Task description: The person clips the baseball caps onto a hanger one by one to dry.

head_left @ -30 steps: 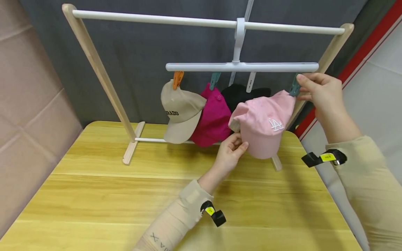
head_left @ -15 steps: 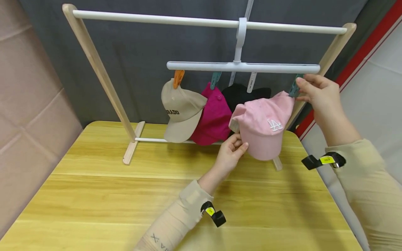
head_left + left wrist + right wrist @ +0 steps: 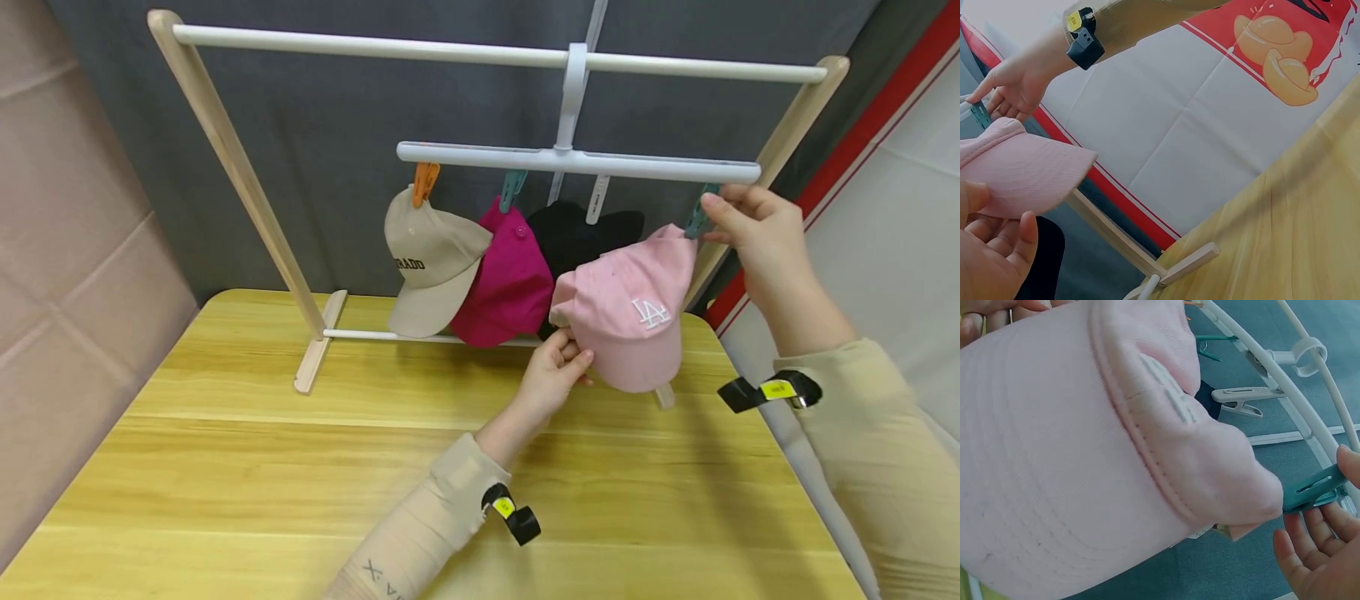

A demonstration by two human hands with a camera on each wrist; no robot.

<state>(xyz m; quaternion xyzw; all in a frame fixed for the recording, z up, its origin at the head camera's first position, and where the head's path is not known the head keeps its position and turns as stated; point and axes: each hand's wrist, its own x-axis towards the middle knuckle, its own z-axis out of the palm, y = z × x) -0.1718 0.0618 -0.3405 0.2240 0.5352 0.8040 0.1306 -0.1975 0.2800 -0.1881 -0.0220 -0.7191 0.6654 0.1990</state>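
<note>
A pink baseball cap with white LA letters hangs at the right end of a white hanger. My left hand pinches its lower left edge; in the left wrist view the thumb lies over the brim and fingers are below. With thumb and fingers my right hand pinches the teal clothespin, whose other end bites the cap's fabric. Leftward along the hanger are a beige cap on an orange clothespin, a magenta cap on a teal one, and a partly hidden black cap by a white one.
The hanger hooks over the white top rod of a wooden stand. The stand rests on a wood-grain table before a grey curtain. A red-and-white sheet hangs at the right.
My right hand has moved slightly down and left with the teal clothespin. The hanger's right end has dipped, and the pink cap sits a little lower and has turned slightly.
</note>
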